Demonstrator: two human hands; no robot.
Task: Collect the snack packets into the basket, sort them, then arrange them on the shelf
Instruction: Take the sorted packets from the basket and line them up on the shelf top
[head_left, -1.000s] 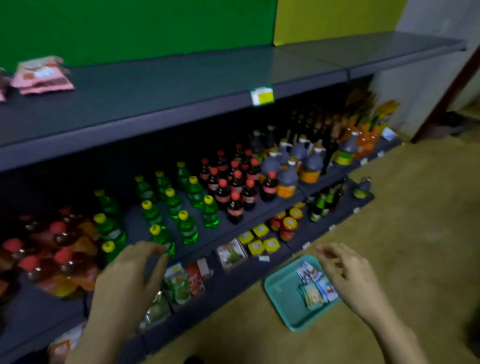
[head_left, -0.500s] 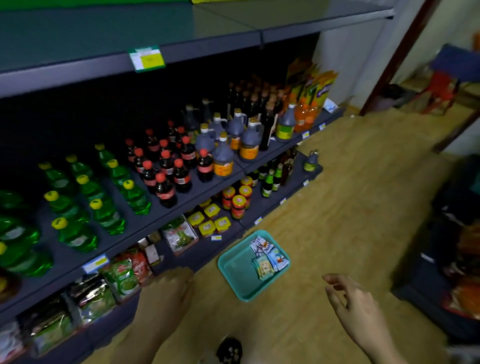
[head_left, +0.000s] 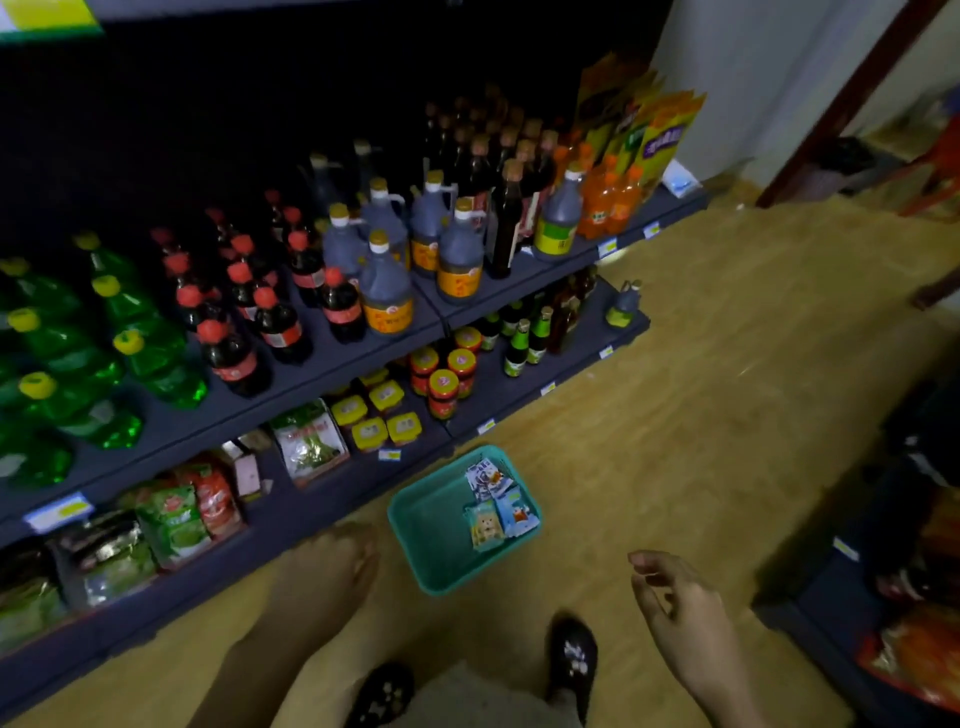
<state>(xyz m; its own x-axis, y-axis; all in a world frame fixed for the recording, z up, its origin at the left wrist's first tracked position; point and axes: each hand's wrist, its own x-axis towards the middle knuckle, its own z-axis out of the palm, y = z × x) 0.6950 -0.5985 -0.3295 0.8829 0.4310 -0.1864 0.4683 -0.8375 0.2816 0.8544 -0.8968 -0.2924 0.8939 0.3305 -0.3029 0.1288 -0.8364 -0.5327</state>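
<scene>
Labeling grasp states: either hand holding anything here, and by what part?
Nothing held. Left hand and right hand are both empty above the floor; packets lie in the basket.

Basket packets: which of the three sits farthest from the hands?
The white and blue packet at the far corner of the teal basket, nearest the shelf. The other two, the bear-print packet and the light-blue packet, lie side by side closer in.
</scene>
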